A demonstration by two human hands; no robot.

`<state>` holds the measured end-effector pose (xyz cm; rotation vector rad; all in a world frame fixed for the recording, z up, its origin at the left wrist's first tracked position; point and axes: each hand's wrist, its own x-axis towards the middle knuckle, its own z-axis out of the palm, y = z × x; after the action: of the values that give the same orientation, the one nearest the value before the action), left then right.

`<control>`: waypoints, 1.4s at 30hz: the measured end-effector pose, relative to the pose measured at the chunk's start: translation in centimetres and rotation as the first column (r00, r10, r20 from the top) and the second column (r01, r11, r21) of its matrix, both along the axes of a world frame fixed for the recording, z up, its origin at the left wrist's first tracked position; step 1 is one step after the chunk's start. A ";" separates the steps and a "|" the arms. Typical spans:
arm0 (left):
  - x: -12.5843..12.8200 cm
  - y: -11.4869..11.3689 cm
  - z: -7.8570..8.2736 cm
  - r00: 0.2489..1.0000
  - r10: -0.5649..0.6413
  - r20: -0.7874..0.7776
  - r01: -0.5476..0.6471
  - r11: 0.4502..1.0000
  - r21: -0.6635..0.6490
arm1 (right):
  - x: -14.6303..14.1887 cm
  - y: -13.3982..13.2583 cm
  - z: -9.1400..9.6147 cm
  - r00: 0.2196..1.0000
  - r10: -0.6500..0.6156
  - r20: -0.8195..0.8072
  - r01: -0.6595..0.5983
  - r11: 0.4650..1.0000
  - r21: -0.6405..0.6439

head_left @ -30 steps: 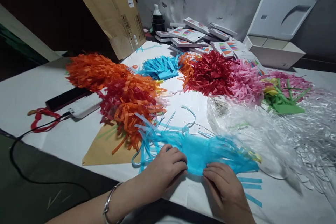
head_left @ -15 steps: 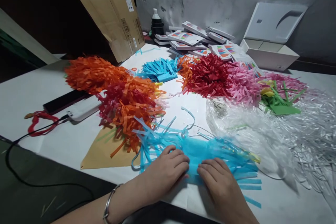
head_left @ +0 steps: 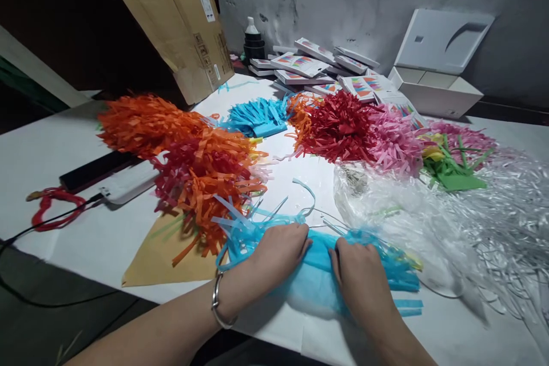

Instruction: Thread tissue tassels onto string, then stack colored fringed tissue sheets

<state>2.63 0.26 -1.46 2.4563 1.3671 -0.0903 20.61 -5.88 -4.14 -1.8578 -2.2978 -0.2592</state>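
Observation:
A sheet of blue tissue paper [head_left: 319,257] with fringed ends lies at the front of the table. My left hand [head_left: 281,249], a silver bangle [head_left: 218,303] on its wrist, has its fingers curled over the uncut middle of the sheet. A short gap to the right, my right hand [head_left: 359,269] grips the same middle part with bent fingers. Between the hands the paper is bunched, and a paler single layer slopes toward me. The fringe strips spread out left and right. My fingertips are partly hidden.
Orange fringed tissue [head_left: 150,126] lies left, over brown paper [head_left: 171,257]. Behind are blue fringe [head_left: 257,117], red fringe [head_left: 343,126] and pink fringe [head_left: 397,140]. Clear plastic and silvery strips [head_left: 506,229] spread right. A carton [head_left: 201,40], flat boxes [head_left: 304,63] and a power bank [head_left: 128,183] stand around.
Both hands have closed on the blue tissue paper and moved slightly away from me. The middle of the sheet has bunched up, and its near layer now spreads below the hands.

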 end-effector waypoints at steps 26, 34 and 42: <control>-2.2 -2.1 -1.2 0.887 -0.431 0.165 0.275 0.780 0.561 | -0.8 -1.5 0.6 0.873 0.436 -0.218 -0.368 0.882 0.294; -3.7 -3.5 -2.7 0.904 -0.381 0.193 0.250 0.839 0.484 | 0.6 -3.1 -0.1 0.889 0.433 -0.146 -0.403 0.894 0.197; -2.6 -3.1 -0.3 0.985 -0.068 0.160 0.032 0.975 0.220 | 0.2 -2.4 -0.9 0.954 0.120 -0.275 -0.089 0.989 0.122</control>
<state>0.05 -2.84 -1.78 2.6069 1.3038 0.2610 20.77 -8.31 -4.99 -1.5992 -2.1339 -0.0939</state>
